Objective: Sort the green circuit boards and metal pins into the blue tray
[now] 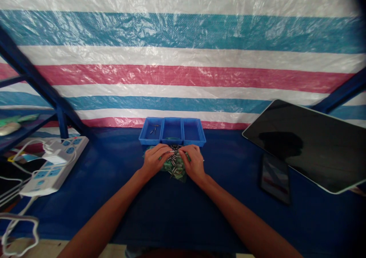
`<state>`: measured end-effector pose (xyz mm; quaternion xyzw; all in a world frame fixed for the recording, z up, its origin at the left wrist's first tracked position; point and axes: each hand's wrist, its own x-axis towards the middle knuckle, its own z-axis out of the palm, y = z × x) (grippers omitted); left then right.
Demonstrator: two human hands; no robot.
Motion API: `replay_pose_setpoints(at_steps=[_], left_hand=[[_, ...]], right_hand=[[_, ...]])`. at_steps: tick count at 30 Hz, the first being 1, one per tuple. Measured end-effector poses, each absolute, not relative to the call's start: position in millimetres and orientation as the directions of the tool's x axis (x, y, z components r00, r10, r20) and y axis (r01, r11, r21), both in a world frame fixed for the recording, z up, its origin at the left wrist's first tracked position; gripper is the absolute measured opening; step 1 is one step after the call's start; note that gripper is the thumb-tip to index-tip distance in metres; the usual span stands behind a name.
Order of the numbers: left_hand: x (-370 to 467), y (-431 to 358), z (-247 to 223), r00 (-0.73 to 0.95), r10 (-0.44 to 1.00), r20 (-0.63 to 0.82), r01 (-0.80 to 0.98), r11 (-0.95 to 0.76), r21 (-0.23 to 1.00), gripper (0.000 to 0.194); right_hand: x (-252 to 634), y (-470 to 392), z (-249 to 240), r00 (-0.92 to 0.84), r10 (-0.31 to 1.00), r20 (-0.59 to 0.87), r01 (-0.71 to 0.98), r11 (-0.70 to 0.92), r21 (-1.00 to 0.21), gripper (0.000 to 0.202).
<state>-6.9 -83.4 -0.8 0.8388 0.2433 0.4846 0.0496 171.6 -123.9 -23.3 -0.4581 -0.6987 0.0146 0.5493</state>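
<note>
A green plastic bag [177,171] lies on the blue table, with a heap of small dark and silvery metal pieces [174,159] on it. My left hand [155,159] is closed at the heap's left side, thumb and forefinger pinched on a small metal piece [170,151]. Opposite it, my right hand [193,161] is closed at the right side of the heap; what its fingertips hold, if anything, is too small to name. Just behind both hands stand three joined blue bins; the left bin [151,131] holds a few thin metal pieces.
A white power strip [54,174] with plugs and cables lies at the left. At the right are a dark phone [275,178] and a large black-screened panel [311,143]. Striped plastic sheeting [183,74] hangs behind the table [183,216], between blue metal frame bars.
</note>
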Motion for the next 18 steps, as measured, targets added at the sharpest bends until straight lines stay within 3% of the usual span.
replay_pose_setpoints(at_steps=[18], left_hand=[[-9.4, -85.9, -0.5, 0.422, 0.512, 0.748, 0.39, -0.848, 0.36, 0.01]], right_hand=[[172.7, -124.8, -25.5, 0.015, 0.683, 0.731, 0.631, 0.561, -0.536, 0.019]])
